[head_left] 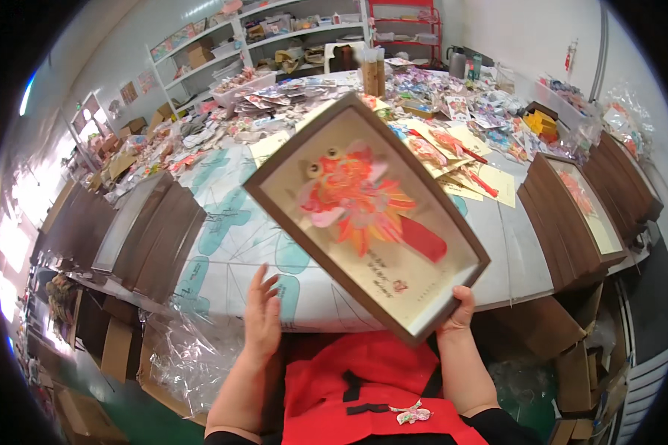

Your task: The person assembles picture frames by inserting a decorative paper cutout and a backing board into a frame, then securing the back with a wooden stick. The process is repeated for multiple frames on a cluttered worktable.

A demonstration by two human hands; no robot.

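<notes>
A brown shadow-box frame [439, 194] is held up at a tilt over the near side of the table. Behind its front lies a red and orange goldfish-like craft piece [360, 196] with a red handle shape, on a cream backing with small markings. My right hand [456, 313] grips the frame's lower right corner, the thumb on the front edge; the other fingers are hidden behind it. Left of the frame, my left hand [263, 315] is raised, its fingers stretched out and apart, holding nothing and not touching the frame.
Stacks of brown frames [145, 230] stand at the table's left, with more frames [568, 222] at the right. Cream cards with red craft pieces [475, 178] lie beyond the held frame. Craft supplies crowd the far table. Cardboard boxes [542, 326] and clear plastic wrap [197, 360] are below.
</notes>
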